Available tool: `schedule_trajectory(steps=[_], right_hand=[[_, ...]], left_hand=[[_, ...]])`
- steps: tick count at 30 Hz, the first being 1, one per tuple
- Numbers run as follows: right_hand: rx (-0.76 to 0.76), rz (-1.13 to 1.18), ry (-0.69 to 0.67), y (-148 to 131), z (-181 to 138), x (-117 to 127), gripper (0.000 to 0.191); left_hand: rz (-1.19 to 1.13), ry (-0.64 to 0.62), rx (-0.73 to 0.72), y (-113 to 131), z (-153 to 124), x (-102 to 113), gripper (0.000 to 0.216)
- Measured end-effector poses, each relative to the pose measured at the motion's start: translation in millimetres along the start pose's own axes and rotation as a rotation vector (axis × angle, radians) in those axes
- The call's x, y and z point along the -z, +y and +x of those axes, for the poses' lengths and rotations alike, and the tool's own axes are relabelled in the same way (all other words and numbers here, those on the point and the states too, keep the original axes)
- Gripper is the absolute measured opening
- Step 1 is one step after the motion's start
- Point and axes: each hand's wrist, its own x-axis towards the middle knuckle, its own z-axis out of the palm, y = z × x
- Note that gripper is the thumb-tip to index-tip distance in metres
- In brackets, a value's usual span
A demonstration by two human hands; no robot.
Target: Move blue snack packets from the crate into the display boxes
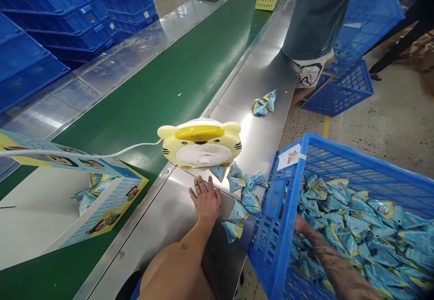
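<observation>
- Head view, left arm: enters from the bottom edge, reaching forward over the metal ledge [162,227].
- Left hand [206,200]: palm down on the ledge, fingers slightly spread and pointing away from the body, thumb toward the packets [251,202]. Grip loose; nothing seen in it.
- Right arm: comes in at lower right and slants up and leftward over the packets in the blue basket [298,178].
- Right hand [299,224]: low inside the basket, by its left wall; mostly hidden by the frame. Cannot tell whether the fingers are spread or closed, or on what.
- Packets: blue and yellow, pointed; a loose group on the ledge right of the left hand, two or so farther up, many heaped in the basket.
- Tiger-faced device [203,146]: just beyond the left fingertips, white cable running left.
- Carton [105,212]: open, on the green belt [152,87], left of the left hand; packets inside.
</observation>
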Motion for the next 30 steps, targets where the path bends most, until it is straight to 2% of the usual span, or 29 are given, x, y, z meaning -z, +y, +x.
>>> schedule_trajectory(steps=[2, 4, 6, 8, 9, 10, 13, 14, 16, 18, 20, 21, 22, 24, 27, 30], right_hand=[[-0.066, 0.013, 0.059, -0.2, 3.2, 37.6, 0.045], [-0.155, 0.125, 0.268, -10.4, -2.5, 72.5, 0.05], [-0.159, 0.432, 0.525, -34.8, -20.1, 95.6, 0.052], [-0.052, 0.774, 0.632, -71.6, -47.7, 102.7, 0.055], [0.01, 0.807, 0.607, -92.5, -63.4, 100.9, 0.057], [0.06, 0.74, 0.549, -113.8, -78.9, 96.6, 0.057], [0.15, 0.298, 0.332, -169.1, -113.5, 78.4, 0.06], [0.199, 0.208, 0.247, -181.1, -117.9, 73.9, 0.06], [0.31, 0.17, 0.07, -189.0, -112.6, 70.4, 0.056], [0.337, 0.173, 0.004, -171.8, -89.2, 73.9, 0.05], [0.216, 0.156, 0.147, -131.9, -54.9, 79.3, 0.052], [0.121, 0.131, 0.25, -106.6, -37.9, 80.2, 0.054], [0.003, 0.033, 0.282, -80.4, -23.6, 78.7, 0.057], [-0.131, -0.109, 0.178, -32.2, -9.5, 66.3, 0.045], [-0.206, -0.296, -0.061, 13.7, -25.8, 26.4, 0.01], [-0.301, -0.456, -0.229, 30.6, -52.4, -20.6, 0.033]], left_hand=[[-0.009, -0.004, 0.005, 0.0, -0.1, 0.5, 0.061], [-0.013, -0.015, 0.006, 0.1, 0.1, 1.5, 0.061], [-0.016, -0.027, 0.01, 0.3, 0.4, 3.2, 0.061], [-0.019, -0.036, 0.01, 0.5, 0.5, 5.4, 0.061], [-0.019, -0.039, 0.009, 0.5, 0.5, 6.4, 0.062], [-0.019, -0.042, 0.008, 0.6, 0.4, 7.3, 0.062], [-0.018, -0.038, 0.01, 0.7, -0.2, 7.9, 0.062], [-0.019, -0.037, 0.009, 0.8, -0.3, 7.5, 0.062], [-0.019, -0.034, 0.006, 0.9, -0.5, 6.1, 0.062], [-0.009, -0.031, 0.004, 0.7, -0.5, 5.2, 0.062], [0.011, -0.031, 0.001, -0.3, -0.7, 5.4, 0.062], [0.02, -0.039, -0.005, -1.0, -0.9, 6.0, 0.063], [0.027, -0.053, -0.013, -1.9, -1.4, 6.7, 0.065], [0.04, -0.087, -0.029, -3.8, -3.1, 8.3, 0.07], [0.078, -0.094, -0.051, -6.4, -7.5, 7.7, 0.074], [0.106, -0.039, -0.056, -7.6, -9.9, 1.3, 0.068]])
